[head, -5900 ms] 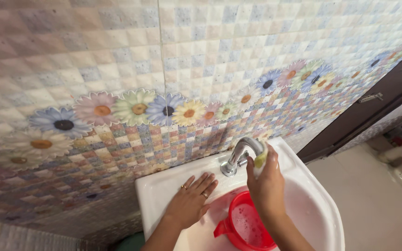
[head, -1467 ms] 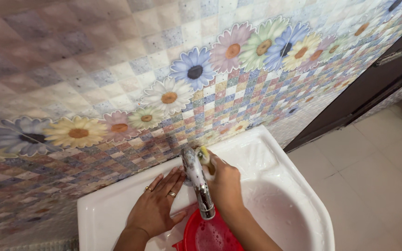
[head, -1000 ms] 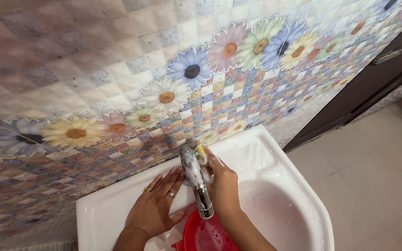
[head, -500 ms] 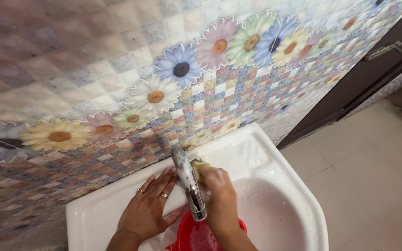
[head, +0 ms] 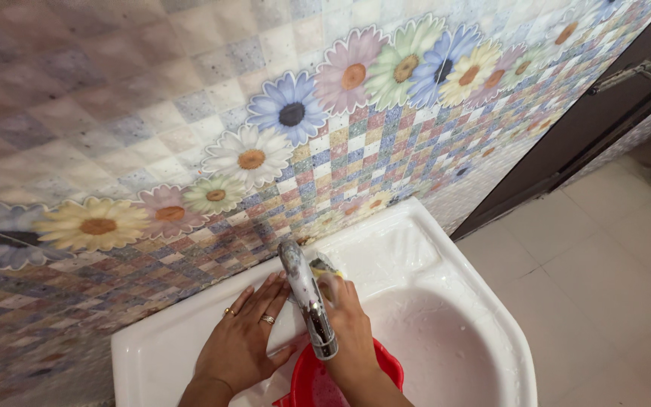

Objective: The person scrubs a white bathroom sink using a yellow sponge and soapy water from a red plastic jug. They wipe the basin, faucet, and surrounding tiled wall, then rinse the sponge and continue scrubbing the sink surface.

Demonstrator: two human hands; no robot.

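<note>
A chrome tap rises from the back ledge of a white washbasin. My right hand grips a soapy yellow and green sponge and presses it against the right side of the tap near its base. Flat on the basin ledge just left of the tap lies my left hand, fingers spread, with rings on two fingers. A red plastic mug with suds sits in the bowl below the spout, partly hidden by my right forearm.
The wall behind the basin is tiled with a flower band over small coloured squares. A dark brown door with a metal latch stands to the right. Pale floor tiles lie right of the basin.
My right hand has kept rubbing the sponge on the tap, shifting from its upper curve down toward its base. The left hand has stayed flat on the ledge. The view has tilted lower.
</note>
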